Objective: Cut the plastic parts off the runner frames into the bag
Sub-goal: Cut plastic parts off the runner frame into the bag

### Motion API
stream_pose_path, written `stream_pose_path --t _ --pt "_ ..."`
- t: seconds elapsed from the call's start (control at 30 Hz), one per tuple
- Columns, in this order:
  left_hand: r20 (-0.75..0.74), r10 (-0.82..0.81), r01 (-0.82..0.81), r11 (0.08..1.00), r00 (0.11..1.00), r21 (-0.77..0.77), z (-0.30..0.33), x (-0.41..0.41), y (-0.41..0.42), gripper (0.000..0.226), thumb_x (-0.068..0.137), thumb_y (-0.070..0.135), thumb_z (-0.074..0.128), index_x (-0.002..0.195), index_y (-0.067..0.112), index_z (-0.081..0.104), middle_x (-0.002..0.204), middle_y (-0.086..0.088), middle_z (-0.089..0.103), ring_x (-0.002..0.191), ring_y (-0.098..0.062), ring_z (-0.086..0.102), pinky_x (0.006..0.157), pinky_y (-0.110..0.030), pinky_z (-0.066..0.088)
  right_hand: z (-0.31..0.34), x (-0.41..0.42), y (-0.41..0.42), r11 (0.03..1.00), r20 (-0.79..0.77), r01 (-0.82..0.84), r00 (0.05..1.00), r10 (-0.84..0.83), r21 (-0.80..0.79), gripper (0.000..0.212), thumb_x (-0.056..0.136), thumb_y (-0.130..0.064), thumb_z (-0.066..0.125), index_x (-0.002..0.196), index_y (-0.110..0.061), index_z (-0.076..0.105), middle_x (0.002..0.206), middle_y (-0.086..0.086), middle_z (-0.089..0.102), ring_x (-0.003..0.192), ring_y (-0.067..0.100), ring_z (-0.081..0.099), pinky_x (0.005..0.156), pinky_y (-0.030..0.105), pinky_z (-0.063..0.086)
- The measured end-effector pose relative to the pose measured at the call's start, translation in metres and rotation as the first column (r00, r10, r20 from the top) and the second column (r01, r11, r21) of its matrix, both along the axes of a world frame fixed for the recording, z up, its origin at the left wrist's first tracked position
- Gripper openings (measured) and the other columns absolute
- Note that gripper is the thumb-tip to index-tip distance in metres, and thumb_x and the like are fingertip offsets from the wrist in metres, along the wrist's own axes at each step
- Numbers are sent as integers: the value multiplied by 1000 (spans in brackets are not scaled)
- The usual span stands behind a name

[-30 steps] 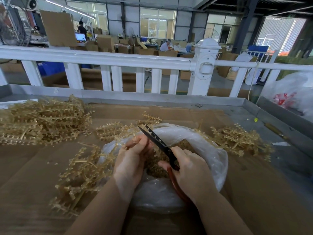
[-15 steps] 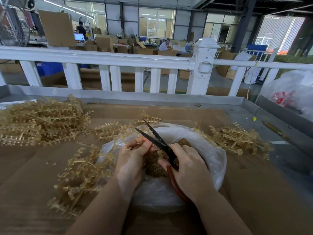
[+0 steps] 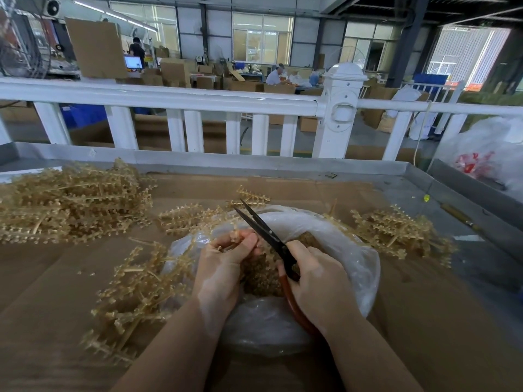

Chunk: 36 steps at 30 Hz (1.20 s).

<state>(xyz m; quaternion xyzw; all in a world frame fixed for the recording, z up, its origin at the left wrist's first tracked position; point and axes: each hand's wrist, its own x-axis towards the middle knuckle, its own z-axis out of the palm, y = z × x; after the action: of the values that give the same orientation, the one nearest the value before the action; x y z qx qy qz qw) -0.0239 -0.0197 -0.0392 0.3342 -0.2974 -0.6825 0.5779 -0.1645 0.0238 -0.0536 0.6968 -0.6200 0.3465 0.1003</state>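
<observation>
My left hand (image 3: pixel 223 264) pinches a small amber runner frame (image 3: pixel 235 236) over the open clear plastic bag (image 3: pixel 348 250). My right hand (image 3: pixel 314 281) grips red-handled scissors (image 3: pixel 263 230), whose dark blades stand apart and point up and away just right of the frame. Cut amber parts (image 3: pixel 260 273) fill the bag's middle between my hands. The frame's lower end is hidden by my fingers.
A large heap of runner frames (image 3: pixel 70 202) lies at the left, more frames (image 3: pixel 133 295) beside my left forearm, another heap (image 3: pixel 396 233) right of the bag. Cardboard (image 3: pixel 424 321) covers the metal table. A white railing (image 3: pixel 198 100) runs behind; a white sack (image 3: pixel 492 148) sits far right.
The scissor blades have opened a little and their tips have risen. My left hand has shifted the frame slightly. The heaps and bag have not moved.
</observation>
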Motion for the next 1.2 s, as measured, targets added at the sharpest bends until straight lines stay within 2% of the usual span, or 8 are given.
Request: stream_pose_path --t 0.1,0.23,0.37,0.5,0.63,0.77,0.97,1.2 --pt "-19 19 -19 1000 1000 13 0 0 1 28 66 6 70 94 1 65 71 -7 66 71 -19 62 83 -36 53 0 -1 0 1000 4 -8 1000 8 -11 12 86 -31 65 93 -21 64 68 -8 58 60 7 53 59 15 36" --pt "-33 57 -54 995 998 82 3 0 2 53 69 10 73 119 1 58 104 -21 69 99 -33 67 90 -44 53 -2 0 1 1000 12 1 1000 0 -31 19 83 -38 67 93 -23 64 70 -10 60 63 6 54 60 14 37" --pt "-56 125 -118 986 991 120 6 -3 2 62 59 12 74 118 2 56 96 -17 71 92 -30 68 80 -41 54 -3 -1 2 1000 10 1 1000 -1 -22 26 83 -46 64 99 -25 64 77 -10 62 72 8 56 67 15 38" --pt "-54 164 -154 975 985 161 6 -4 2 59 69 6 73 124 0 52 112 -24 65 106 -36 63 96 -50 49 -4 -1 2 1000 -10 17 1000 -17 -9 29 81 -47 66 103 -27 63 81 -10 63 76 8 57 71 14 37" --pt "-47 152 -142 975 987 171 4 -2 1 52 76 4 70 124 -1 52 112 -24 66 104 -36 64 96 -51 49 -4 0 3 1000 -19 10 1000 -9 12 32 83 -50 62 106 -28 62 84 -10 63 80 8 57 72 15 38" --pt "-11 76 -74 987 997 141 5 -1 3 47 69 6 70 114 -1 56 100 -22 68 93 -33 68 80 -43 54 -3 1 3 1000 -27 23 999 -22 17 28 85 -46 64 106 -28 62 85 -10 64 80 8 57 72 14 38" --pt "47 -2 -3 995 999 99 7 1 5 62 63 10 72 120 -8 56 103 -23 70 97 -36 67 83 -45 54 -1 1 2 1000 -17 3 1000 -3 -14 23 84 -33 66 102 -20 64 81 -4 65 75 13 61 67 22 47" --pt "32 -9 6 998 999 67 8 2 5 55 65 9 71 115 -9 58 96 -22 64 97 -36 58 97 -50 48 1 3 1 999 -45 5 999 -7 -52 17 87 -31 60 93 -15 65 65 -3 57 56 11 54 56 17 36"
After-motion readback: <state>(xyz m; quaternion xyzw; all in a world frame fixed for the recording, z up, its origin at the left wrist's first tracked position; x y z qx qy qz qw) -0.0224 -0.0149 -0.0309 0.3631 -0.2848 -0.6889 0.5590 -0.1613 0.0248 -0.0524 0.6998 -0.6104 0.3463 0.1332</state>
